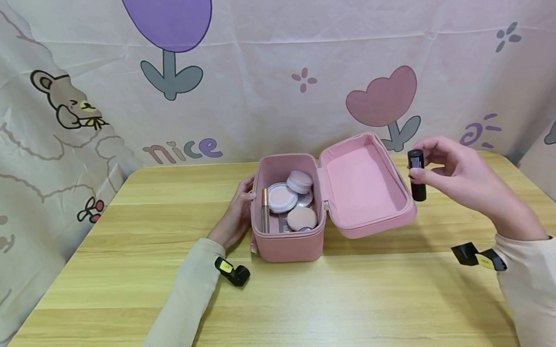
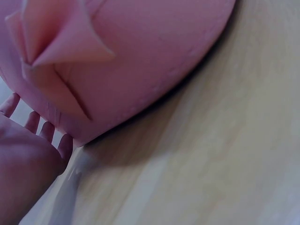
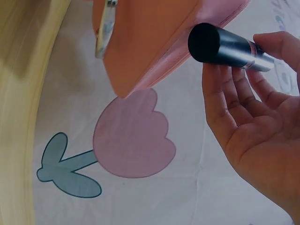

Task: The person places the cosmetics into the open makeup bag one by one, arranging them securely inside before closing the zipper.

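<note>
A pink cosmetics case (image 1: 289,250) stands on the table with its lid (image 1: 363,182) swung out to the right. My left hand (image 1: 233,218) rests against the case's left side, its fingers (image 2: 46,132) extended along the wall in the left wrist view. To the right of the lid, my right hand (image 1: 467,176) pinches a black lipstick tube (image 1: 418,191) upright above the table, thumb in front. Inside the case lie a gold-capped tube (image 1: 265,211), a white round compact (image 1: 281,197), a small round jar (image 1: 299,182) and a beige round puff (image 1: 302,219).
The wooden table (image 1: 285,309) ends at a patterned cloth backdrop (image 1: 264,90) just behind the case. A metal zipper pull (image 1: 326,206) hangs at the hinge side. Each sleeve carries a black wrist camera (image 1: 236,274). A pink bow (image 2: 61,47) sits on the case's outer wall.
</note>
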The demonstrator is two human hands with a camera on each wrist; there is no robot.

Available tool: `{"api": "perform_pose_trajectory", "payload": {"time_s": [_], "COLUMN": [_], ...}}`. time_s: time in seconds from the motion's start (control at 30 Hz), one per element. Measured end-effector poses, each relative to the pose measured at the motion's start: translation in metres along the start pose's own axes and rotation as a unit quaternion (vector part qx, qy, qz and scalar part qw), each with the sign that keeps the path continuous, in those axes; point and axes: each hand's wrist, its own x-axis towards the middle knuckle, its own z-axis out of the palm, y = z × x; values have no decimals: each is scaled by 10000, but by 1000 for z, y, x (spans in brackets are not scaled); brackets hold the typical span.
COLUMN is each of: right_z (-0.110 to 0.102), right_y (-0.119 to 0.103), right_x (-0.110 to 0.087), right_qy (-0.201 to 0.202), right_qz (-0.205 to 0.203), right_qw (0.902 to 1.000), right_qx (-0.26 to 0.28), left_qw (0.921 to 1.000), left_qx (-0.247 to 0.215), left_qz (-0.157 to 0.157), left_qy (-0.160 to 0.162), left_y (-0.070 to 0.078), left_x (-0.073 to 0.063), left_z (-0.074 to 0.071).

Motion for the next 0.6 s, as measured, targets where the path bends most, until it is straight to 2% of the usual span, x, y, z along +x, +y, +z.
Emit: {"api": "perform_pose_trajectory", "payload": {"time_s": [0.33, 0.6], "right_z": [4, 7], "right_y": [-10, -16], "right_x": [-5, -7], "right_qy": [169, 425], "right_qz": [-235, -491], "right_qw": [9995, 9978], "right_qx": [-110, 159], "left_qw": [10000, 10000], "left_qx": [-86, -87], "left_qz": [-24, 22], "left_qy": [-36, -41], "left_y": [1, -1], "left_x": [1, 1], "left_z": [1, -2]}}
